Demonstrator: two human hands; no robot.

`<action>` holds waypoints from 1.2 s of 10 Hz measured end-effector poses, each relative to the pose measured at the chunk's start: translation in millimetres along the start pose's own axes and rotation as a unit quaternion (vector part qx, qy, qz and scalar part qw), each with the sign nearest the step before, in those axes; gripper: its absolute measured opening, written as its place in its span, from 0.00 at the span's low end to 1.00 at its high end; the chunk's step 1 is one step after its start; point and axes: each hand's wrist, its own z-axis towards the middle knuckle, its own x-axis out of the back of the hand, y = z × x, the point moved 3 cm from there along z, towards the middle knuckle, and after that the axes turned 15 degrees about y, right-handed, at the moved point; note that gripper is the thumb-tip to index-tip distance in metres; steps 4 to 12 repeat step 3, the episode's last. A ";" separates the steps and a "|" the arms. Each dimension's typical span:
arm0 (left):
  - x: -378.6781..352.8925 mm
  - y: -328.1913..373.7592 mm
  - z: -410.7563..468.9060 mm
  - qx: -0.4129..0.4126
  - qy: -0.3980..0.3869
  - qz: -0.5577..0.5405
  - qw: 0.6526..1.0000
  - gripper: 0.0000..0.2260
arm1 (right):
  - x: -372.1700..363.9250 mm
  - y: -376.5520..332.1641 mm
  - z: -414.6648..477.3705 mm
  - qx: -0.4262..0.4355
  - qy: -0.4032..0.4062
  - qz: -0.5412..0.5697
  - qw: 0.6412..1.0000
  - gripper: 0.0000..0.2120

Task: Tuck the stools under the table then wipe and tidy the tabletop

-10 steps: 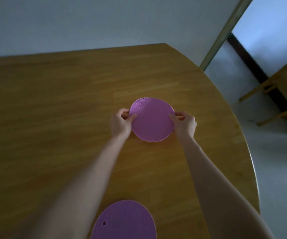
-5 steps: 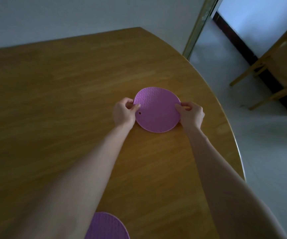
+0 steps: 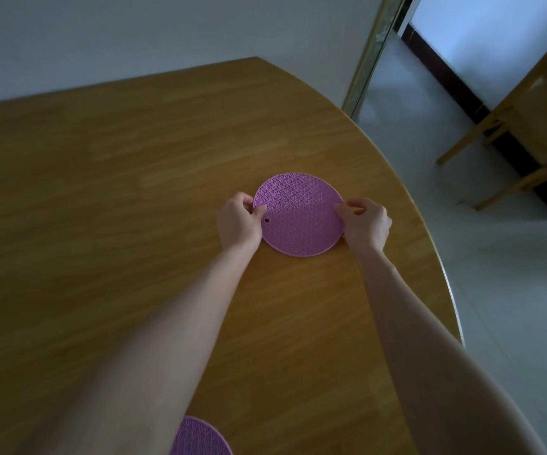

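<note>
Head view looks down on a wooden tabletop (image 3: 108, 198) with a curved right edge, and both bare forearms reach forward across it. A round purple mat (image 3: 301, 215), patterned with small scale-like ridges and pierced by one small hole near its left rim, sits on the right part of the tabletop, not far from the curved edge. The left hand (image 3: 237, 224) pinches the mat's left rim: the thumb lies on top just above the hole and the fingers curl in at the edge. The right hand (image 3: 369, 224) pinches the opposite rim, thumb tip on the upper surface and the other fingers curled behind it. Whether the mat lies fully flat or is raised slightly off the wood I cannot tell. A second purple mat (image 3: 199, 438) of the same pattern shows partly at the bottom edge, half hidden by the left forearm, well apart from the first. Beyond the tabletop are a pale wall (image 3: 167, 37), a door frame (image 3: 372, 57), a light tiled floor (image 3: 502, 290) and wooden furniture (image 3: 534, 126) at far right
</note>
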 end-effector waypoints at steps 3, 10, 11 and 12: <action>27.0 -9.5 -6.9 0.024 -0.021 -0.072 0.997 0.19 | 10.6 -14.3 -22.4 -0.022 -0.016 0.048 0.998 0.19; 27.0 -9.5 -6.9 0.024 -0.021 -0.072 0.997 0.19 | 10.6 -14.3 -22.4 -0.022 -0.016 0.048 0.998 0.19; 27.0 -9.5 -6.9 0.024 -0.021 -0.072 0.997 0.19 | 10.6 -14.3 -22.4 -0.022 -0.016 0.048 0.998 0.19; 27.0 -9.5 -6.9 0.024 -0.021 -0.072 0.997 0.19 | 10.6 -14.3 -22.4 -0.022 -0.016 0.048 0.998 0.19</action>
